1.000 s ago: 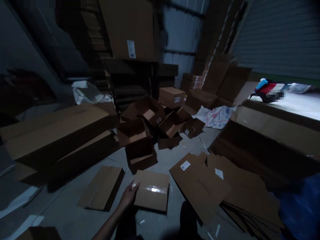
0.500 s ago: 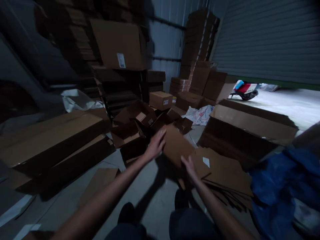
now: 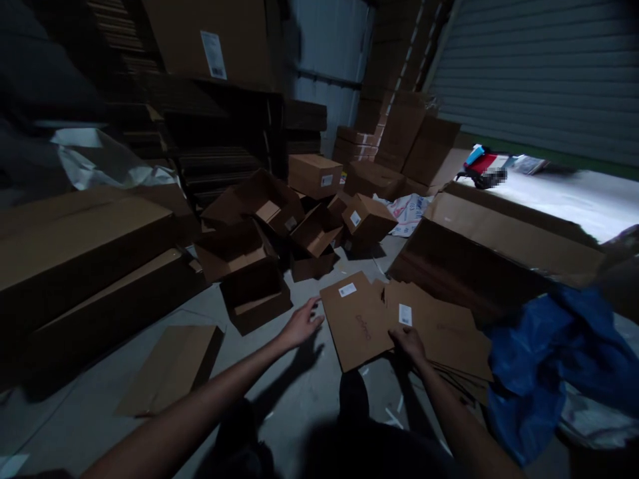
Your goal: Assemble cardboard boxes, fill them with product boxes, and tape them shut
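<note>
Low box point(image 3: 164, 366): sitting on the floor over on the left, no label that I can spot.
Open boxes point(image 3: 254, 296): dumped in a loose heap, some tipped over, probably just shoved clear of the floor by the feet.
Left hand point(image 3: 299, 327): fingers loosely spread right by the carton's left edge, can't tell if they're touching. Probably there to steady that side.
Flat carton point(image 3: 359, 342): between both hands, just left of the stack. White label near the far edge plus dark scribbled handwriting, neither readable here tbh.
Right hand point(image 3: 409, 342): fingers pinching the near right corner; guessing that's simply the easiest bit to grab.
White sack point(image 3: 412, 207): red and blue print, too small to make out.
Stack of flat cartons point(image 3: 444, 332): another white label, also unreadable. Flat presumably saves space.
Blue sheet point(image 3: 549, 372): crumpled beside the stack, no print visible.
</note>
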{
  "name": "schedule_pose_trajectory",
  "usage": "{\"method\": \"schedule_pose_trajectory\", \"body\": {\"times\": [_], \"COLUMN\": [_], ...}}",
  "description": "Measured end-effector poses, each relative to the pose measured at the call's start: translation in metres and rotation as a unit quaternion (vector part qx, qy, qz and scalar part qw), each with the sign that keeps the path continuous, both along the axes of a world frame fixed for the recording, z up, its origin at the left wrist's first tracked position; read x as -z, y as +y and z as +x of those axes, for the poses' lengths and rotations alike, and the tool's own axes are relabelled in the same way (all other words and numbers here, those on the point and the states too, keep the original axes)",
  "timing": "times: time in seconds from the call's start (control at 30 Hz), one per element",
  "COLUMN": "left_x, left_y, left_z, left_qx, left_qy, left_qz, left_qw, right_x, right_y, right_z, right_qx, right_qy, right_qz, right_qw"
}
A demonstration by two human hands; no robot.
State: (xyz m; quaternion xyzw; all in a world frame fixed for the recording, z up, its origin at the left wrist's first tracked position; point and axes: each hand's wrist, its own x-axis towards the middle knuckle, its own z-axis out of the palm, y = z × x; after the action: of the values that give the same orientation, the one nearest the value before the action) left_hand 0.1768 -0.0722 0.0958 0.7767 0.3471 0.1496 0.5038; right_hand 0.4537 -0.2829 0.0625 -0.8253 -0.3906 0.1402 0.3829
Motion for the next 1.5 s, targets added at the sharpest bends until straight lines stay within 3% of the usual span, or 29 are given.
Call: {"method": "schedule_pose_trajectory", "body": {"times": [0.07,0.13,0.23,0.33,0.4,0.47,0.57,0.63,0.8,0.93,1.0,1.1,1.17,1.27,1.33,1.4,1.5], "left_x": [0.040,0.056,0.051,0.041,0.045,0.059,0.082,0.089,0.076,0.064,0.058,0.039,0.022,0.008,0.014,0.029,0.048], "left_y": [-0.004,-0.007,-0.007,-0.006,-0.005,-0.006,-0.007,-0.006,-0.001,0.002,0.006,0.017,0.023,0.025,0.021,0.016,0.015], "left_z": [-0.019,-0.029,-0.030,-0.024,-0.021,-0.023,-0.029,-0.032,-0.041,-0.060,-0.070,-0.082,-0.090,-0.100,-0.102,-0.101,-0.099], "left_qx": [-0.031,-0.032,-0.038,-0.040,-0.043,-0.055,-0.072,-0.077,-0.089,-0.116,-0.114,-0.115,-0.131,-0.170,-0.191,-0.199,-0.141], "left_qy": [0.038,0.048,0.008,-0.035,-0.031,-0.016,0.002,0.005,-0.012,-0.035,-0.021,0.065,0.141,0.212,0.226,0.226,0.215], "left_qz": [-0.078,-0.113,-0.181,-0.250,-0.241,-0.224,-0.258,-0.278,-0.337,-0.358,-0.305,-0.080,0.075,0.164,0.189,0.221,0.262], "left_qw": [0.996,0.992,0.983,0.967,0.969,0.973,0.964,0.957,0.937,0.926,0.945,0.988,0.978,0.948,0.936,0.928,0.930], "right_x": [0.008,0.012,0.014,0.016,0.017,0.022,0.038,0.049,0.062,0.061,0.057,0.042,0.028,0.011,0.007,0.007,0.006], "right_y": [0.015,0.033,0.052,0.054,0.053,0.059,0.092,0.124,0.188,0.190,0.181,0.161,0.145,0.124,0.115,0.109,0.095], "right_z": [0.002,-0.002,-0.037,-0.097,-0.130,-0.145,-0.136,-0.123,-0.108,-0.102,-0.098,-0.096,-0.101,-0.114,-0.124,-0.133,-0.145], "right_qx": [-0.010,-0.029,-0.071,-0.169,-0.269,-0.329,-0.274,-0.219,-0.208,-0.211,-0.198,-0.195,-0.210,-0.252,-0.293,-0.310,-0.267], "right_qy": [0.031,0.058,0.082,0.102,0.123,0.183,0.340,0.404,0.448,0.471,0.455,0.301,0.155,0.028,-0.006,-0.038,-0.150], "right_qz": [-0.029,-0.052,-0.070,-0.122,-0.173,-0.184,-0.137,-0.113,-0.086,-0.071,-0.043,-0.018,-0.030,-0.087,-0.141,-0.183,-0.147], "right_qw": [0.999,0.997,0.992,0.973,0.940,0.908,0.889,0.881,0.865,0.854,0.867,0.933,0.965,0.963,0.946,0.932,0.941]}}
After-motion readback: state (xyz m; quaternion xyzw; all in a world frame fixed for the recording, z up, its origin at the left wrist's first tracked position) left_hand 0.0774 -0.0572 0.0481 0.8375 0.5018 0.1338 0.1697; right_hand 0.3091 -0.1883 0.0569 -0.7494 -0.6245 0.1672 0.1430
